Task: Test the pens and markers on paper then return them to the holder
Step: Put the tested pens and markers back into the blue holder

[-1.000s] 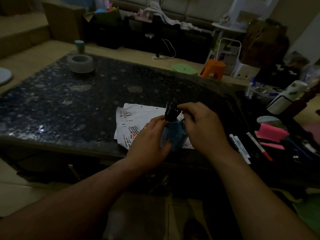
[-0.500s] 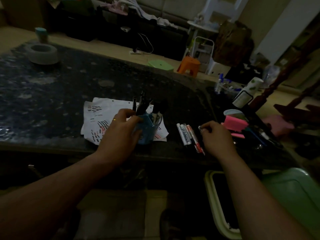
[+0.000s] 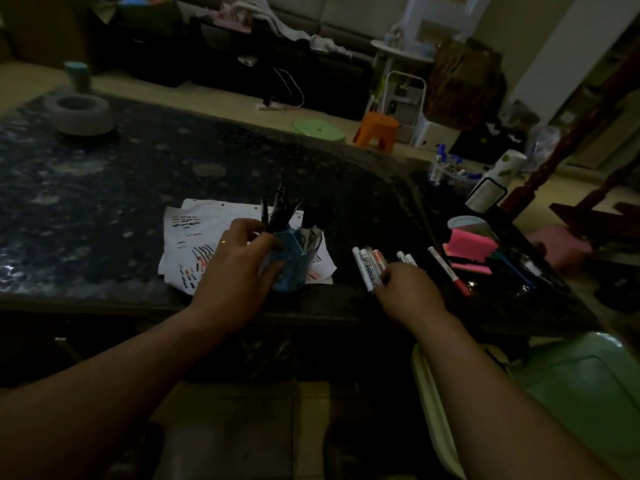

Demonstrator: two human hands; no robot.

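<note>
On paper (image 3: 194, 233), one holder (image 3: 295, 271) (left hand (image 3: 235, 268) around it)

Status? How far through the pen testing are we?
Done: paper carries many test strokes, and several pens stand in the blue holder. In hand: left hand grips the holder; right hand pinches the white markers. Left: those markers and the red-tipped pen are not yet returned.

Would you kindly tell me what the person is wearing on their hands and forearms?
Both forearms are bare to the frame edge: no sleeves, gloves or watch in view. The left hand carries a thin yellowish ring on one finger; the right hand wears nothing.
</note>
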